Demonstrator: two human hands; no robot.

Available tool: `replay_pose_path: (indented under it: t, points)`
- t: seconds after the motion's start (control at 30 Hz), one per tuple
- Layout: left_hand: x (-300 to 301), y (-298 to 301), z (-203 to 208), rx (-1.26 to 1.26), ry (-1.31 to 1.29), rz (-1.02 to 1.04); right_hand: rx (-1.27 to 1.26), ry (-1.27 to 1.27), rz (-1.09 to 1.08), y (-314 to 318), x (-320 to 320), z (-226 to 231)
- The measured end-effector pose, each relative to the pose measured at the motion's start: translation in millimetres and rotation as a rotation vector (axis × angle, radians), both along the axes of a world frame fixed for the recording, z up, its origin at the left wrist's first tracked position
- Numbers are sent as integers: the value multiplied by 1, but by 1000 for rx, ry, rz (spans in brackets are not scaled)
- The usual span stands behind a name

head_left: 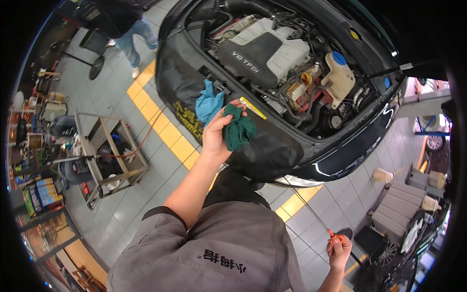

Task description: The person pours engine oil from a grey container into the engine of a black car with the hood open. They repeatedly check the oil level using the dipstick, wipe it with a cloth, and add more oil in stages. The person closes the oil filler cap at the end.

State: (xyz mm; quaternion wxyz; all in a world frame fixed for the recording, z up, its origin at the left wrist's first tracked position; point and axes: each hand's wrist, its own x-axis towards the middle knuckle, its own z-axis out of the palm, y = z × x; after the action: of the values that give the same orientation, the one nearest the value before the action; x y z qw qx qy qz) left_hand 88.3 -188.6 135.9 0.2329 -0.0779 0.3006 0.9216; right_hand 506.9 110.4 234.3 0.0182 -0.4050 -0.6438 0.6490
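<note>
My left hand (215,137) is closed around a dark green cloth (240,130) above the front edge of the open engine bay. Down at the lower right, my right hand (339,251) grips the orange handle of a dipstick (335,237). The dipstick's thin rod slants up and left toward the green cloth; its far end is hidden there. Beside my left hand, a crumpled light blue cloth (208,103) lies on the black cover (181,80) over the car's front. The engine (262,53) has a grey and black top cover.
A white reservoir with a blue cap (339,78) stands in the engine bay. To the left is a metal cart (116,170) with a red hose across it. A person in jeans (131,41) stands at the upper left. Grey boxes (399,204) stand at the right.
</note>
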Motion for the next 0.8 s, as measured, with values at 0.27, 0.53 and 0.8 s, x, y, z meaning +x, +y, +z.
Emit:
replay_pose_path:
  t: [0.27, 0.53, 0.8]
  points:
    - [-70, 0, -30, -177, 137, -415, 32, -114, -142, 1, -41, 32]
    - [-108, -6, -57, -245, 220, -594, 132, -176, -101, 13, -71, 58]
    - [-127, -9, -86, -336, 251, -526, 177, -162, -174, 31, -58, 74]
